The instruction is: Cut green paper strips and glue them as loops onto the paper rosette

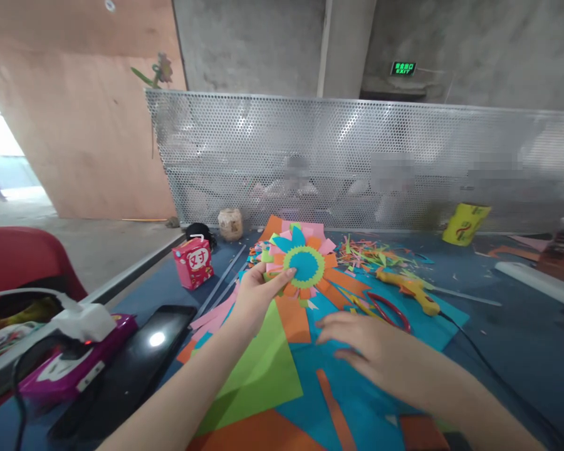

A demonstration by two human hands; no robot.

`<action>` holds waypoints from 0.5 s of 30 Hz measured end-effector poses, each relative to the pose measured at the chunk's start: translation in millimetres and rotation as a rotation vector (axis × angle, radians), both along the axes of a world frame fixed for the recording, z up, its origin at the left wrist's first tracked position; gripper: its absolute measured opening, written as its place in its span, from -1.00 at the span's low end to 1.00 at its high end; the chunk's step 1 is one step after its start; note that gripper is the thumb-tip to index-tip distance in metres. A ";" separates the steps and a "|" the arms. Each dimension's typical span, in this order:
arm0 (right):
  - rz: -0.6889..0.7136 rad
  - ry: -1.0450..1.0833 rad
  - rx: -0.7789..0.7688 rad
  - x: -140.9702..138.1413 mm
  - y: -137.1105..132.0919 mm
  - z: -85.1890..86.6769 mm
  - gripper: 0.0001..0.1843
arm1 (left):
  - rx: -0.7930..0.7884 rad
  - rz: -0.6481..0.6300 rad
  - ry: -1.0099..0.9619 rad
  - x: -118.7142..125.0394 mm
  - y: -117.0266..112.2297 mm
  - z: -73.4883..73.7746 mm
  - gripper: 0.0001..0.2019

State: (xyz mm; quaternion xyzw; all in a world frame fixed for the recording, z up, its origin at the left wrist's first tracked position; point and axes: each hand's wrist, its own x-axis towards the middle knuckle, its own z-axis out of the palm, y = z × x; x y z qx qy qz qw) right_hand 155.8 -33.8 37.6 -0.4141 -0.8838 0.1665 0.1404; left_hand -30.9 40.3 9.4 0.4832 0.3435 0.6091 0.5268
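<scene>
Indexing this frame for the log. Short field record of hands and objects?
left hand: pinches the left edge of the paper flower
right hand: open, flat on the blue sheet
beside right hand: red scissors, glue gun
left side of table: pink carton, phone
behind: perforated screen

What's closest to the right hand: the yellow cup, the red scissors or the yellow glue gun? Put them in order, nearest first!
Starting from the right hand, in the head view:
1. The red scissors, just past the fingertips.
2. The yellow glue gun, a bit further back and to the right.
3. The yellow cup, far back on the right, by the metal screen.
</scene>
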 end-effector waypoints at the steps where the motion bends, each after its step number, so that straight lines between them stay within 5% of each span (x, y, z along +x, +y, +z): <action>1: 0.060 -0.030 0.006 -2.2 -0.1 -6.4 -0.59 | -0.002 0.002 -0.005 0.2 -0.1 -0.1 -0.72; 8: 0.118 -0.203 0.078 -2.9 -0.5 -38.2 -0.41 | -0.018 -0.031 -0.057 1.8 -2.0 1.8 -0.72; 15: 0.026 -0.091 0.065 -2.5 -0.2 -37.6 -0.45 | -0.018 0.006 -0.030 1.1 -1.5 1.9 -0.72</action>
